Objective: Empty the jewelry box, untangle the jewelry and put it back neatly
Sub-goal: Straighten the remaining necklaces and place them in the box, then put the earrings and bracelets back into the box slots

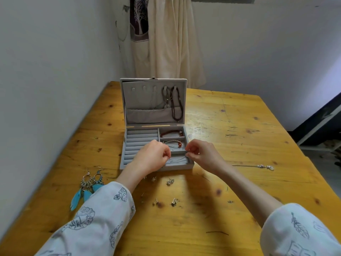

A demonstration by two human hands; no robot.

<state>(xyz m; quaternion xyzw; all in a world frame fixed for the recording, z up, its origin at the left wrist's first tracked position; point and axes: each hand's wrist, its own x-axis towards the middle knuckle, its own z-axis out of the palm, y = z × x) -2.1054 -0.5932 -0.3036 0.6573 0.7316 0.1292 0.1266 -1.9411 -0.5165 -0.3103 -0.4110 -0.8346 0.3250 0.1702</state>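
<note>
A grey velvet jewelry box (pixel 129 143) stands open on the wooden table (pixel 230 126). Dark bead necklaces (pixel 175 104) hang on hooks inside its lid. A red bead bracelet (pixel 170 133) lies in the back right compartment, and a thin bangle with a red bead (pixel 174 143) in the one in front of it. My left hand (pixel 152 157) and my right hand (pixel 202 154) hover over the front right compartment. Each pinches an end of a thin silver chain (pixel 178 159) that sags between them into that compartment.
Two turquoise feather earrings (pixel 88 187) lie at the front left of the box. Several small stud earrings (pixel 169 182) are scattered in front of it. A silver necklace with a pendant (pixel 258 166) lies to the right. A wall runs along the table's left edge.
</note>
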